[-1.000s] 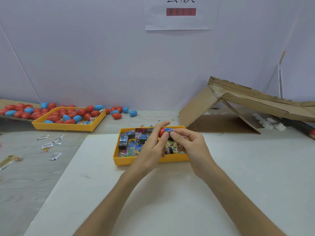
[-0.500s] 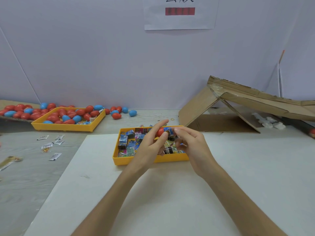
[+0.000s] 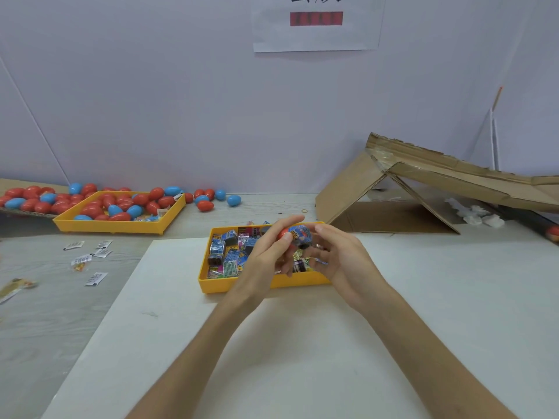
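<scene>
My left hand [image 3: 266,255] grips a red plastic egg half [image 3: 283,233] above the near yellow tray [image 3: 260,285]. A small blue wrapped packet [image 3: 300,236] sits against the egg half's open side. My right hand [image 3: 338,261] is beside it with curled fingers, and its fingertips touch the packet. The tray under both hands holds several small wrapped packets [image 3: 228,252].
A second yellow tray [image 3: 121,226] at back left holds several red and blue eggs; more eggs [image 3: 208,201] lie loose along the wall. Small sachets [image 3: 87,258] are scattered at left. A collapsed cardboard box [image 3: 423,189] stands at back right. A white mat [image 3: 302,343] covers the near table.
The blue packet has moved further into the red egg half. My right hand's fingers have loosened and shifted slightly right; both hands stay above the tray.
</scene>
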Demonstrator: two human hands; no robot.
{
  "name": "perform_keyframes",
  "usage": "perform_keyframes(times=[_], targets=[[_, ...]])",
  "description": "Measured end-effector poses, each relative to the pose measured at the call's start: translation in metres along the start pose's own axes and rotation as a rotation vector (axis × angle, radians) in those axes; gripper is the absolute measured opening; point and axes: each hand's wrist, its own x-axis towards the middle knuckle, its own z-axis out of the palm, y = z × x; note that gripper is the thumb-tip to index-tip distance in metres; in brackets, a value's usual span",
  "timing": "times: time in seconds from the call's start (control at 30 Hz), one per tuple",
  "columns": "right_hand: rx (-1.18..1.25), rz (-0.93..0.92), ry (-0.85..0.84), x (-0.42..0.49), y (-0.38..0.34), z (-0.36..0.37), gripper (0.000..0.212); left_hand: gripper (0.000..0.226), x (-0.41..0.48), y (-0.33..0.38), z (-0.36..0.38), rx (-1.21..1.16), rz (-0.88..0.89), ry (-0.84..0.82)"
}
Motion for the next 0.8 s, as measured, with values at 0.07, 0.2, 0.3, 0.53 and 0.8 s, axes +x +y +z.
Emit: perform_keyframes(times=[0.07, 0.2, 0.3, 0.53, 0.8], targets=[[0.015, 0.046, -0.068, -0.001, 0.000, 0.001, 0.019, 0.033, 0.000, 0.001, 0.002, -0.013, -0.007, -0.005], [0.106, 0.147, -0.139, -0.002, 0.000, 0.001, 0.018, 0.045, 0.000, 0.005, 0.002, -0.082, -0.033, -0.005], [0.048, 0.143, -0.153, -0.003, 0.003, 0.002, 0.026, 0.031, -0.001, 0.008, 0.002, -0.162, -0.068, 0.015], [-0.015, 0.062, -0.119, -0.004, 0.007, 0.007, 0.045, 0.020, -0.001, 0.010, 0.004, -0.481, -0.174, -0.036], [-0.008, -0.029, -0.173, -0.008, 0.008, 0.010, 0.043, 0.032, -0.005, 0.010, 0.005, -0.700, -0.237, -0.137]])
